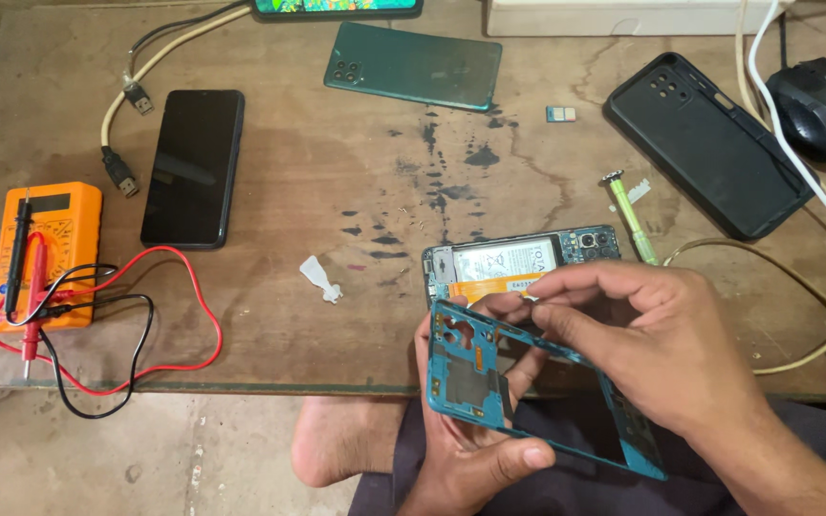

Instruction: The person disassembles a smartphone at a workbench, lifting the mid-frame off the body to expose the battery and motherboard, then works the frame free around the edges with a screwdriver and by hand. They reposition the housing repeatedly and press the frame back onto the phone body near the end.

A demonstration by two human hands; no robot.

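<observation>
While held, teal frame (475,382) looks seemingly hollow.

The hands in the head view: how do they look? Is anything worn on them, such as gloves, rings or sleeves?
Both hands are bare. The left hand and the right hand have no gloves, and no ring, watch or bracelet shows. The right forearm is uncovered up to the picture's edge, so no sleeve is in view. The fingernails are short and unpainted. No marks or bandages show on either hand.
</observation>
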